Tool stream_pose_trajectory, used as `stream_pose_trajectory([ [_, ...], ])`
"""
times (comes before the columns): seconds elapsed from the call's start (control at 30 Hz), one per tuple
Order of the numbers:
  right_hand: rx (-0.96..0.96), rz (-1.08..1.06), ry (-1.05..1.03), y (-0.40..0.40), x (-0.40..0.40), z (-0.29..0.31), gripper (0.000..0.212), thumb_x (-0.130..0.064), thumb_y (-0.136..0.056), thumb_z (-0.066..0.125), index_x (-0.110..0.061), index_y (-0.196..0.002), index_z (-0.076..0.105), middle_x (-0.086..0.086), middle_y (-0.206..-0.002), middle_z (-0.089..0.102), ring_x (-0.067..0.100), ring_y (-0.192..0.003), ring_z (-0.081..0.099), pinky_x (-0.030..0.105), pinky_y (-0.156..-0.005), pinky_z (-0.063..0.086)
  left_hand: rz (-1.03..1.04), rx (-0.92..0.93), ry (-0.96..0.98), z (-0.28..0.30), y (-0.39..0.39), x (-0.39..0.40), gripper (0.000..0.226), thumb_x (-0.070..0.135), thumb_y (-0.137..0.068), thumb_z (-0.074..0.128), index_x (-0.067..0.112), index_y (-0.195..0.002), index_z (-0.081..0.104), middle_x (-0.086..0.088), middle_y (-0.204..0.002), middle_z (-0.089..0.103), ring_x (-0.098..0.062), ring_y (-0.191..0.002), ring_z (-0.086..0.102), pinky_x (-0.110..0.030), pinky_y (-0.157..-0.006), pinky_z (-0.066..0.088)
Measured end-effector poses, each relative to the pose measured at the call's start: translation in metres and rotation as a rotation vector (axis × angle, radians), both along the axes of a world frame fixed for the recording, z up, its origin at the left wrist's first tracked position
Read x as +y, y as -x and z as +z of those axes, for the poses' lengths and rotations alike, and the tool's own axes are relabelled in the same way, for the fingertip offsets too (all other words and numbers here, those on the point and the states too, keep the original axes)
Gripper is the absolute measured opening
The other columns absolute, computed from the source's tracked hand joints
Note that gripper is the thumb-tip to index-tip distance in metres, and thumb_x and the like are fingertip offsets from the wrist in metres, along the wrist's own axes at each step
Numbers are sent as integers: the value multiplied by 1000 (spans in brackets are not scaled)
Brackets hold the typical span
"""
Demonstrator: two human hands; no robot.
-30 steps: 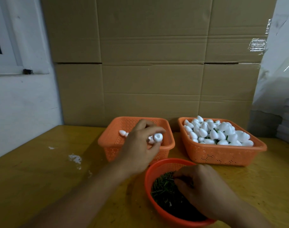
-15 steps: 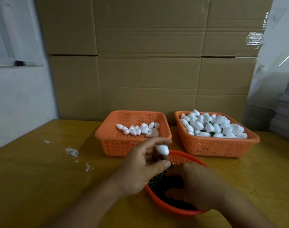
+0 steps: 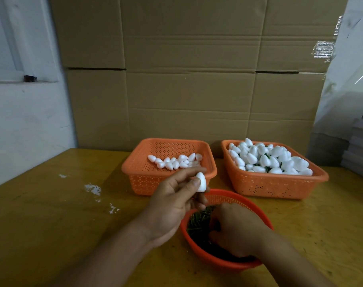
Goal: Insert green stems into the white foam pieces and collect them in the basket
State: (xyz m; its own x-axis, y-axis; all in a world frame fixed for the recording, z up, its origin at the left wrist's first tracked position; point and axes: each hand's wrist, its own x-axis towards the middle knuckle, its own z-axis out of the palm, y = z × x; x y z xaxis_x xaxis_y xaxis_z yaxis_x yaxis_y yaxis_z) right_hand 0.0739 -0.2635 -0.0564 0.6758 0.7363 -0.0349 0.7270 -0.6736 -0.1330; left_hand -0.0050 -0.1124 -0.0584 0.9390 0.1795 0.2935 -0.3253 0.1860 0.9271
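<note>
We see a yellow wooden table (image 3: 52, 214) from above, with a wall of stacked cardboard boxes (image 3: 186, 79) filling the upper middle of the frame. Two bare arms reach in from the bottom edge.

Near the centre of the frame, the left hand (image 3: 172, 201) is raised just above the table, palm turned toward us. Its thumb and fingertips pinch one white foam piece (image 3: 201, 182), an egg-like shape held upright with its narrow end up.

In the lower centre sits a round red bowl-shaped basket (image 3: 259, 212) holding a heap of short green stems (image 3: 199, 217). The right hand (image 3: 236, 230) is down inside this basket, fingers curled into the stems; we cannot tell whether it actually holds one, since the fingertips are hidden.

Behind the hands, in the middle of the frame, stand two orange rectangular baskets side by side, apart from each other. The left basket (image 3: 139, 179) holds a small row of loose white foam pieces (image 3: 174, 162) along its floor. The right basket (image 3: 279, 185) is heaped with white foam pieces (image 3: 267, 158), and dark green stems show between some of them.

At the left of the table lie a few white crumbs (image 3: 92, 188). A white wall with a window frame (image 3: 8, 71) fills the upper left of the frame.
</note>
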Motion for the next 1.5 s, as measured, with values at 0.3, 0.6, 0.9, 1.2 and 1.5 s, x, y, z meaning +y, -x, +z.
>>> stream_pose_trajectory([
  [0.3,-46,-64,-476,-4,-7,6,10,-32,-82,69,-24,-78,65,-5,-70,64,7,-64,61,25,-58,50,-150,82,290,7,6,7,26,22,-95,58,4,-111,64,-21,-101,70,-22,-79,68,-28,-66,56],
  [0.6,231,-4,-988,2,-17,10,14,-13,-86,75,-25,-95,77,-8,-77,76,6,-63,69,24,-61,56,-138,108,301,4,8,6,24,27,-96,57,15,-108,73,-17,-91,70,-20,-71,66,-26,-60,53],
  [0.9,528,140,-1351,27,-16,29,28,-34,-68,75,-6,-73,71,13,-65,71,16,-51,60,22,-50,51,-88,162,224,5,9,3,28,42,-94,61,14,-97,68,-6,-76,61,-13,-59,55,-23,-52,45],
  [1.2,600,160,-1386,29,-13,24,15,-18,-69,77,-10,-81,77,13,-68,74,16,-58,69,21,-55,55,-111,157,207,3,10,4,30,46,-94,62,19,-90,73,-5,-75,62,-11,-57,56,-22,-51,44],
  [1.5,538,153,-1434,30,-9,22,17,-21,-68,77,-10,-80,78,10,-70,75,15,-60,71,19,-54,55,-98,185,233,5,12,1,33,49,-91,64,17,-84,72,-5,-71,61,-11,-54,54,-20,-48,43],
])
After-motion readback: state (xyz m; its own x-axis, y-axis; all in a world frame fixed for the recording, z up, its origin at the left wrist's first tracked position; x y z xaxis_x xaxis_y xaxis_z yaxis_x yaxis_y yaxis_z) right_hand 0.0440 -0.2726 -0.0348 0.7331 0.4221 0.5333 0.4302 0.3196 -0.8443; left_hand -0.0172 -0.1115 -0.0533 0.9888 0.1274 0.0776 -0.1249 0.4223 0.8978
